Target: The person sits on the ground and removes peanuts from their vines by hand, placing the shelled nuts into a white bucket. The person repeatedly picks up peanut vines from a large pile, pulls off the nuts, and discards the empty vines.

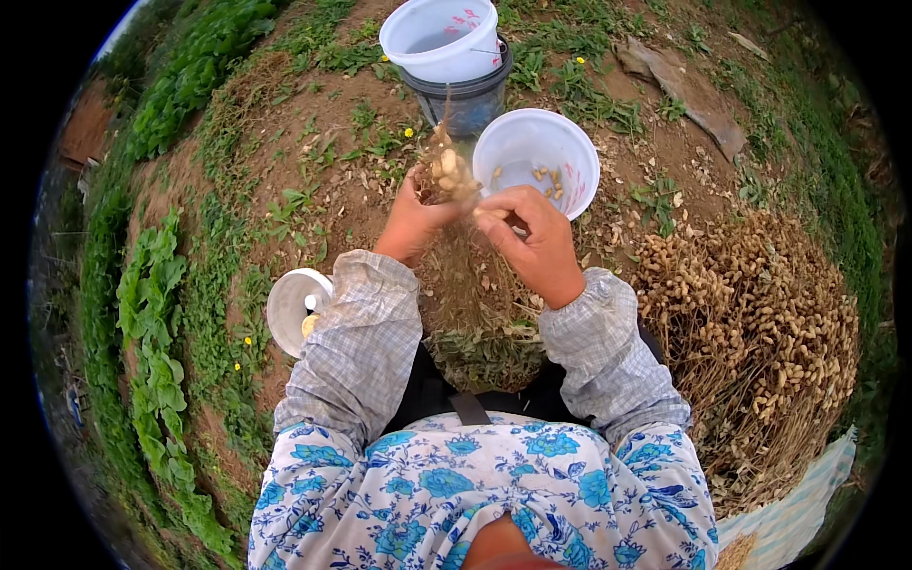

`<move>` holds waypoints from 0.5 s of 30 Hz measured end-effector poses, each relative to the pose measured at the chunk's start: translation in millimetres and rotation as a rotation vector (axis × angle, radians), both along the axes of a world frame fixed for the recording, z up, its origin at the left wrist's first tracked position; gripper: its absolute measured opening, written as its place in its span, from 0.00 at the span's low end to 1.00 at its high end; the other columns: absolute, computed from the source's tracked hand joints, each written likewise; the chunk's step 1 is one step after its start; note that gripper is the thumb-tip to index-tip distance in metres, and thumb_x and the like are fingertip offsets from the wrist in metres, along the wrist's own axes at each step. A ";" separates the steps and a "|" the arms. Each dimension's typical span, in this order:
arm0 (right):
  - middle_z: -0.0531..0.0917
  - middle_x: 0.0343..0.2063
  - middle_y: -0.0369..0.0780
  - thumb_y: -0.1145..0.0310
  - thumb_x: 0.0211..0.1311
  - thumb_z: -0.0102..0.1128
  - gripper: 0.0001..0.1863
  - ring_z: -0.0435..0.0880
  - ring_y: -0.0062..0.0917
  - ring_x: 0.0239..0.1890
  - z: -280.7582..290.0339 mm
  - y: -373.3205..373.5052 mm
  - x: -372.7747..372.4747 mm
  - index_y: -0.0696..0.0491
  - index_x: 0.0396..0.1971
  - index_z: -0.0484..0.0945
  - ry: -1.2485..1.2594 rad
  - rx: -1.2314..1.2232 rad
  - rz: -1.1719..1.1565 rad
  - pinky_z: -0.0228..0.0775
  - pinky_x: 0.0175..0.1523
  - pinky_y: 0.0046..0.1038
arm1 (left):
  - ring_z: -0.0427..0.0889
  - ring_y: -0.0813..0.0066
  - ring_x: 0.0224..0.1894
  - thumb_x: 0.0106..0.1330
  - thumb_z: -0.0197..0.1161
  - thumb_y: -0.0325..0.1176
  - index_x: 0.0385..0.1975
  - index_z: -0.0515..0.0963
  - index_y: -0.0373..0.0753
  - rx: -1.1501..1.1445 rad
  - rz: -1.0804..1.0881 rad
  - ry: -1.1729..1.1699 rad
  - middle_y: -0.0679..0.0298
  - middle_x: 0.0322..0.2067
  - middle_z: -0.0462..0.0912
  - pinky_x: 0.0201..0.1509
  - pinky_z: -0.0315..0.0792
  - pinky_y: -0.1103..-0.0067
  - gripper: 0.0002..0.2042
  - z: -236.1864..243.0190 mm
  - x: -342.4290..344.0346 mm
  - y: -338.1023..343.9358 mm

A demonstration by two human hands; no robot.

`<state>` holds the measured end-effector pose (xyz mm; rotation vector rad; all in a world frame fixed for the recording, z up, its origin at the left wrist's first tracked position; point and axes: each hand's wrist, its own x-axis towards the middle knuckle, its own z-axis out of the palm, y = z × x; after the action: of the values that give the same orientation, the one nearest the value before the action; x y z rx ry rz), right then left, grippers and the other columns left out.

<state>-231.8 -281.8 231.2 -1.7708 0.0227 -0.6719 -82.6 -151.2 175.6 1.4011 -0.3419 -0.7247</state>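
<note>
Left hand clutches a peanut bunch — right hand pinches a pod near a white bucket.

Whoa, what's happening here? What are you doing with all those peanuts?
A person's left hand is holding up a bunch of peanuts still on their stems. The right hand is close against it, fingers bent, but it's too blurry there to tell if they're pinching a peanut. Just ahead, a tilted white bucket has a few loose peanuts inside. On the right lies a big heap of peanut plants, with lots of peanuts attached.
</note>
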 end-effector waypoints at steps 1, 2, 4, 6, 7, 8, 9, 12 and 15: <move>0.80 0.37 0.36 0.71 0.63 0.62 0.10 0.82 0.26 0.38 -3.0 -10.2 3.4 0.56 0.42 0.76 0.091 0.325 -0.008 0.76 0.41 0.28 | 0.77 0.69 0.54 0.46 0.79 0.30 0.62 0.59 0.33 -0.028 -0.049 0.037 0.56 0.54 0.74 0.59 0.72 0.72 0.43 6.1 -2.4 0.5; 0.80 0.38 0.35 0.70 0.64 0.61 0.10 0.82 0.23 0.39 -5.5 -20.7 4.9 0.56 0.43 0.76 0.180 0.647 -0.020 0.76 0.42 0.27 | 0.77 0.68 0.54 0.46 0.79 0.28 0.63 0.59 0.33 -0.059 -0.102 0.075 0.56 0.54 0.74 0.59 0.72 0.72 0.44 18.3 -6.7 0.0; 0.79 0.41 0.34 0.66 0.67 0.59 0.11 0.80 0.19 0.38 -12.3 -35.7 3.7 0.55 0.44 0.75 0.316 0.814 0.009 0.75 0.42 0.25 | 0.76 0.66 0.56 0.42 0.80 0.25 0.65 0.56 0.33 -0.056 -0.139 0.142 0.57 0.54 0.74 0.60 0.72 0.70 0.48 20.9 -9.2 -1.1; 0.78 0.38 0.34 0.63 0.65 0.61 0.16 0.77 0.16 0.35 -19.9 -35.7 4.2 0.57 0.46 0.75 0.457 0.857 0.026 0.73 0.39 0.19 | 0.77 0.70 0.53 0.46 0.75 0.20 0.61 0.62 0.36 -0.066 -0.135 0.138 0.62 0.51 0.76 0.57 0.73 0.72 0.39 15.7 -13.4 0.3; 0.79 0.38 0.34 0.63 0.65 0.62 0.17 0.77 0.15 0.35 -20.2 -32.1 5.4 0.57 0.47 0.75 0.475 0.785 0.055 0.72 0.39 0.19 | 0.78 0.72 0.52 0.48 0.73 0.18 0.59 0.65 0.38 -0.068 -0.135 0.139 0.65 0.49 0.77 0.56 0.74 0.73 0.35 14.0 -16.0 0.5; 0.79 0.37 0.34 0.63 0.65 0.62 0.17 0.76 0.15 0.34 -19.4 -28.7 6.7 0.58 0.47 0.76 0.493 0.712 0.083 0.71 0.39 0.19 | 0.77 0.72 0.53 0.47 0.73 0.17 0.59 0.64 0.37 -0.066 -0.162 0.126 0.64 0.50 0.77 0.57 0.73 0.73 0.37 13.6 -16.4 -0.8; 0.79 0.37 0.33 0.62 0.64 0.63 0.18 0.76 0.15 0.34 -19.0 -25.2 8.3 0.58 0.48 0.76 0.510 0.639 0.112 0.70 0.39 0.19 | 0.77 0.72 0.54 0.47 0.73 0.17 0.60 0.63 0.36 -0.058 -0.165 0.112 0.64 0.50 0.77 0.58 0.73 0.73 0.37 14.0 -17.7 -1.9; 0.82 0.36 0.35 0.64 0.62 0.65 0.16 0.77 0.16 0.35 -23.0 -23.4 11.8 0.59 0.44 0.79 0.465 0.473 0.037 0.71 0.41 0.21 | 0.76 0.73 0.55 0.47 0.73 0.18 0.61 0.61 0.35 -0.050 -0.174 0.074 0.64 0.51 0.76 0.59 0.72 0.73 0.38 14.9 -19.9 -4.6; 0.83 0.36 0.36 0.64 0.62 0.65 0.15 0.78 0.16 0.36 -27.5 -28.2 10.9 0.60 0.42 0.81 0.386 0.372 -0.003 0.71 0.43 0.22 | 0.76 0.73 0.55 0.48 0.72 0.19 0.62 0.60 0.35 -0.049 -0.197 0.050 0.64 0.51 0.76 0.60 0.71 0.73 0.39 15.5 -20.3 -5.0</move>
<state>-220.9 -310.0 203.7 -1.5130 0.3892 -0.2937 -102.9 -156.2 191.1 1.3127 -0.4595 -0.9052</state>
